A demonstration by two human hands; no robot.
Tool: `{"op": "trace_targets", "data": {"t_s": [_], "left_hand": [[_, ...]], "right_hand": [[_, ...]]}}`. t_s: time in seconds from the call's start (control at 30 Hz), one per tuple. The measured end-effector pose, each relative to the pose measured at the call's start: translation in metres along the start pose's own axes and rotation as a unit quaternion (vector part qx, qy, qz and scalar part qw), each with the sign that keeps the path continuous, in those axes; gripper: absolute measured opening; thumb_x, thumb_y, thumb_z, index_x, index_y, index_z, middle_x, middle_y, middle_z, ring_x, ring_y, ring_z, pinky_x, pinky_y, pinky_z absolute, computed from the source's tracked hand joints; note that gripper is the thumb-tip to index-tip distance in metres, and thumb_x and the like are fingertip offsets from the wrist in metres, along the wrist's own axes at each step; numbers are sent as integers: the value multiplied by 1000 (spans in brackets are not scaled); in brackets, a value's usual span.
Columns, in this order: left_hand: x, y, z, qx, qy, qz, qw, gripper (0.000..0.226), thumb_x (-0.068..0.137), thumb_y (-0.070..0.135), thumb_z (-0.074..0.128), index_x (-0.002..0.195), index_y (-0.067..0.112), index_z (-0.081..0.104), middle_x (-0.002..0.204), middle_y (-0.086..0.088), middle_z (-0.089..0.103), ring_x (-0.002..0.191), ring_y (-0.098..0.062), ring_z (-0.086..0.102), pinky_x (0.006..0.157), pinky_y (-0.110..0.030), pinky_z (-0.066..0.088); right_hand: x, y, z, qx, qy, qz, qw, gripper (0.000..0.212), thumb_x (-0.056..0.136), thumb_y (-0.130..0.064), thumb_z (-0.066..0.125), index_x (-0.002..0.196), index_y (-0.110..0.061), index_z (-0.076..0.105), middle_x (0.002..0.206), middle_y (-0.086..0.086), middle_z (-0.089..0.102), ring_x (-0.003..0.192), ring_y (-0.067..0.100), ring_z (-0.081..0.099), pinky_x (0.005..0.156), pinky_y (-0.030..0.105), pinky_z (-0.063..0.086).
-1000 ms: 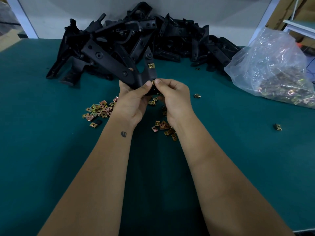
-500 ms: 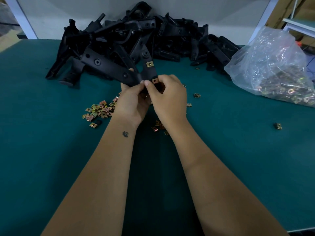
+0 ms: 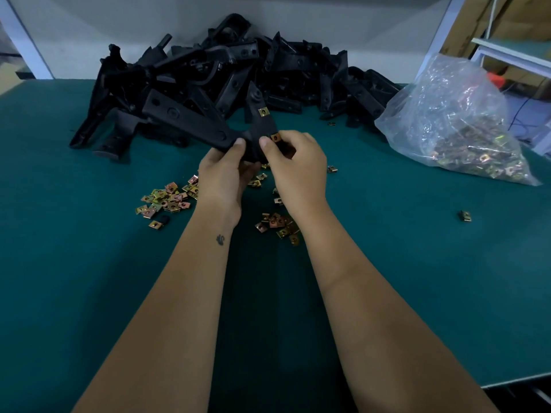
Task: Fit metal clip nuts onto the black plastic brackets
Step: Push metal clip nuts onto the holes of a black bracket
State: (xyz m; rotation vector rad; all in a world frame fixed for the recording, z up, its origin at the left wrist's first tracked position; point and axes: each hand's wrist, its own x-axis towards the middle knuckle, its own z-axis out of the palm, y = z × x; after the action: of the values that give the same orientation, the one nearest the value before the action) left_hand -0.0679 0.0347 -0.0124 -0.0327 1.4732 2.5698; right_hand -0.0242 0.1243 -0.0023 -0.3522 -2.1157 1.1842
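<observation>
**Second clip nut going onto a held bracket**

Both hands hold one black plastic bracket (image 3: 190,119) up above the green table (image 3: 74,278), in front of the far pile of brackets (image 3: 238,73). The left hand (image 3: 222,177) grasps the bracket at its bend, thumb on top and fingers curled under. The right hand (image 3: 295,168) pinches a metal clip nut (image 3: 275,137) between thumb and curled fingers, against the bracket's short arm. Another clip nut (image 3: 263,111) already sits on that arm, farther up toward its tip. The bracket's long arm slants away to the far left

On the table beneath the hands lie loose clip nuts (image 3: 167,199) in a cluster to the left, with a smaller scatter (image 3: 278,223) near the right wrist. A single nut (image 3: 465,216) lies well apart to the right. A clear plastic bag (image 3: 453,114) of more nuts rests at the far right, just beside the bracket pile
</observation>
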Motion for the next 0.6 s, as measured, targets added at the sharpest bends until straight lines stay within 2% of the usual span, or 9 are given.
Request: {"op": "trace_targets", "data": {"t_s": [0.07, 0.17, 0.2, 0.27, 0.33, 0.4, 0.47, 0.53, 0.6], "left_hand": [[-2, 0, 1, -1, 6, -5, 1000, 11, 98, 11, 60, 87, 12, 65, 74, -4, 61, 59, -9, 60, 69, -23, 57], [-4, -1, 5, 53, -8, 20, 998, 12, 97, 14, 61, 87, 15, 66, 75, -2, 67, 63, -11, 65, 72, -27, 58], [-5, -1, 7, 93, -20, 32, 995, 12, 97, 17, 61, 87, 18, 67, 77, 1, 71, 69, -12, 68, 70, -28, 57], [-7, 0, 11, 134, -34, 33, 990, 10, 97, 23, 61, 89, 20, 66, 78, 5, 73, 71, -12, 70, 63, -27, 56], [-9, 3, 13, 121, -19, 16, 992, 12, 98, 26, 60, 90, 17, 61, 71, 3, 70, 63, -11, 69, 59, -26, 56], [-13, 6, 18, 93, 7, 13, 996, 14, 98, 24, 60, 88, 15, 57, 61, 3, 67, 57, -11, 67, 59, -24, 57], [-23, 5, 30, 65, 8, 12, 998, 17, 97, 20, 62, 83, 14, 55, 56, 3, 64, 56, -12, 66, 61, -24, 56], [-39, -2, 51, 43, -17, 3, 999, 19, 97, 18, 63, 81, 14, 54, 55, 3, 64, 56, -13, 67, 62, -24, 57], [-61, -14, 78, 36, -51, -13, 998, 19, 97, 16, 62, 80, 14, 54, 53, 4, 65, 55, -12, 66, 60, -23, 57]], "right_hand": [[-1, 0, -5, 64, -13, 55, 996, 23, 90, -31, 68, 107, -16, 70, 100, -6, 67, 93, 5, 61, 81, 21, 49], [-5, 2, -18, 78, -30, 91, 992, 13, 88, -28, 69, 79, -18, 68, 64, -20, 61, 61, -3, 55, 57, 18, 45], [-8, 3, -24, 79, -29, 98, 992, 21, 88, -26, 69, 71, -15, 65, 55, -19, 55, 55, 0, 51, 54, 26, 46], [-11, 6, -37, 99, -10, 110, 989, 25, 88, -24, 68, 70, -7, 62, 57, -8, 53, 60, 11, 52, 61, 43, 52], [-13, 8, -51, 123, 19, 109, 986, 27, 88, -22, 68, 70, -3, 58, 63, 3, 50, 64, 19, 49, 62, 48, 50], [-15, 10, -66, 154, 56, 126, 978, 31, 87, -20, 70, 70, -2, 53, 65, 5, 48, 65, 20, 48, 62, 42, 48], [-18, 12, -80, 217, 86, 154, 960, 23, 88, -19, 71, 71, -10, 58, 62, -3, 53, 63, 14, 53, 65, 33, 50], [-23, 12, -93, 315, 110, 186, 924, 16, 90, -17, 71, 75, -18, 63, 66, -8, 58, 61, 11, 55, 64, 25, 51], [-28, 13, -105, 409, 151, 217, 874, 9, 91, -16, 70, 83, -16, 65, 75, -1, 61, 59, 11, 54, 61, 22, 51]]}}
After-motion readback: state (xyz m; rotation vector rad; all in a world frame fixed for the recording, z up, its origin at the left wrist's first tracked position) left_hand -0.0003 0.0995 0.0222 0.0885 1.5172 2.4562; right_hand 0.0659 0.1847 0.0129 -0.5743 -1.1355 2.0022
